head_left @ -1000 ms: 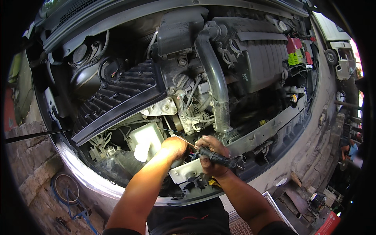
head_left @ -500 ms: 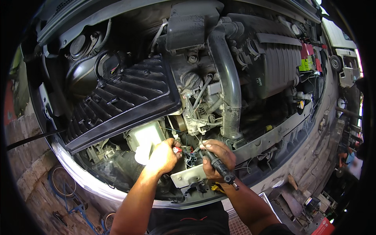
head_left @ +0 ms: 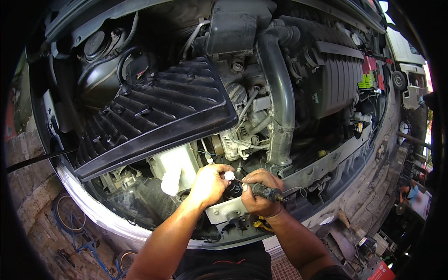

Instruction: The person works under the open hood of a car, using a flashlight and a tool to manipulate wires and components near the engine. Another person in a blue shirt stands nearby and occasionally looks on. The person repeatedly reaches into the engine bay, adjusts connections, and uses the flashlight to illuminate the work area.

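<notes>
My left hand (head_left: 209, 183) pinches a small white connector (head_left: 229, 175) between thumb and fingertips, low in the engine bay. My right hand (head_left: 261, 205) is closed round a black-handled probe (head_left: 267, 192) with a thin metal tip. The tip points left and meets the white connector, though I cannot tell whether it goes inside. Dark wires (head_left: 234, 188) show just below the two hands. To the left of my left hand is a pale, brightly lit plastic reservoir (head_left: 179, 161).
A black ribbed cover (head_left: 154, 116) slants across the left of the engine bay. A thick black pipe (head_left: 280, 93) runs down beside the ribbed air filter box (head_left: 338, 70). The front metal crossbar (head_left: 322, 168) borders the bay. A blue bicycle (head_left: 81, 233) lies lower left.
The probe has swung from pointing up into the engine to pointing left at the left hand's fingertips. A white connector now shows there, where a red piece showed before. The view has shifted slightly.
</notes>
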`<state>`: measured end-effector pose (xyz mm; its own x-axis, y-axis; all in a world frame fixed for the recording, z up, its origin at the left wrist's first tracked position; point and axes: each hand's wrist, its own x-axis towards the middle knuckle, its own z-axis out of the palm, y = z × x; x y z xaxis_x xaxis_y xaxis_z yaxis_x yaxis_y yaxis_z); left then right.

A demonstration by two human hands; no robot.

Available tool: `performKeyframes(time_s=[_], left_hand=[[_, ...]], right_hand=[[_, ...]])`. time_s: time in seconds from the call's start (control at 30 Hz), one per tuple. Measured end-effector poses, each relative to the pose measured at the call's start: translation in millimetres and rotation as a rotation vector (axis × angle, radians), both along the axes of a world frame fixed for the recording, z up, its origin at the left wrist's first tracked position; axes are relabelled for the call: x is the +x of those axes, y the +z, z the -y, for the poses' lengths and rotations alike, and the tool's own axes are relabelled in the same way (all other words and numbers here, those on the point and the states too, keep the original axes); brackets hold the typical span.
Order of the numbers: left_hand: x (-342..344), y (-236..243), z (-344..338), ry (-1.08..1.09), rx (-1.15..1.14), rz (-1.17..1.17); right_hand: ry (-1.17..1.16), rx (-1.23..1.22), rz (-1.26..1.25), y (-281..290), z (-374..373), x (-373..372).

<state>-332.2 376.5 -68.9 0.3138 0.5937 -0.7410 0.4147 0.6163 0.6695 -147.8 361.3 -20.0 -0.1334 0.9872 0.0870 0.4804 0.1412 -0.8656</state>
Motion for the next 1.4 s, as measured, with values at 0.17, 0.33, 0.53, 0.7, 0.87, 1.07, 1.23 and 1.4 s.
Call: performKeyframes(time_s=[0.17, 0.33, 0.53, 0.7, 0.87, 1.07, 1.23, 1.4], left_hand=[[-1, 5, -1, 0.025, 0.046, -0.004], [-1, 1, 3, 0.014, 0.087, -0.014], [-2, 6, 1, 0.012, 0.144, -0.028], [-1, 8, -1, 0.005, 0.163, -0.028], [-3, 11, -4, -0.007, 0.183, -0.05], [-4, 12, -4, -0.007, 0.209, -0.059], [-4, 9, -3, -0.003, 0.205, -0.04], [-2, 5, -1, 0.006, 0.196, -0.019]], right_hand=[[-0.018, -0.052, 0.011, 0, 1, -2], [-0.008, -0.045, 0.062, 2, 1, -6], [-0.011, -0.072, 0.074, 2, 1, -6], [0.009, -0.085, 0.116, 3, 0, -8], [0.017, -0.136, 0.163, -1, -1, -9], [0.034, -0.092, 0.178, 0, -3, -11], [0.029, -0.099, 0.149, -1, 0, -9], [-0.035, -0.035, 0.042, -1, 2, -6]])
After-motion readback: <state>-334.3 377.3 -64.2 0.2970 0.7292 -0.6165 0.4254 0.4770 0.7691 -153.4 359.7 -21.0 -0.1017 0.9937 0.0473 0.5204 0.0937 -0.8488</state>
